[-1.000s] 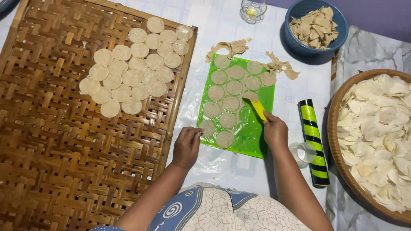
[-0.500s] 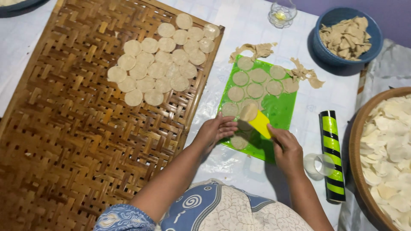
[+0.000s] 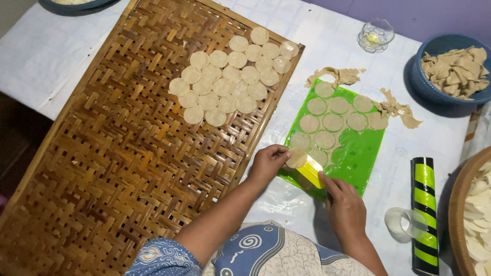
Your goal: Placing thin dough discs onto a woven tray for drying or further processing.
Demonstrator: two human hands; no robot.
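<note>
A large woven bamboo tray (image 3: pixel 107 153) fills the left of the scene, lying on a white cloth-covered table (image 3: pixel 327 46). A cluster of pale round dough discs (image 3: pixel 232 74) sits at the tray's far right corner, some overlapping at their edges. To the right of the tray lies a green mat (image 3: pixel 358 153) holding about ten more cut rounds (image 3: pixel 332 115) toward its far side, with ragged dough scraps (image 3: pixel 340 75) along its far and right edges. At the far right stands a blue bowl (image 3: pixel 434 89) of trimmings; a brown basket (image 3: pixel 455 214) of white pieces shows at the near right edge. A green and black striped roller (image 3: pixel 424 214) lies right of the mat, with a clear round cutter ring (image 3: pixel 404 222) touching its left side. A small glass dish (image 3: pixel 376 35) stands at the far side.

The left hand (image 3: pixel 266 163) pinches a single dough disc (image 3: pixel 296 158) between thumb and fingertips, holding it at the near left corner of the mat. The right hand (image 3: pixel 345 207) has its fingers pressed together on a yellow scraper (image 3: pixel 312 174), whose blade lies under that disc.

The step in hand appears to be lifting a cut round free of the mat. The next move likely calls for carrying the soft disc leftward to the tray without stretching it, and laying it flat beside the cluster.
</note>
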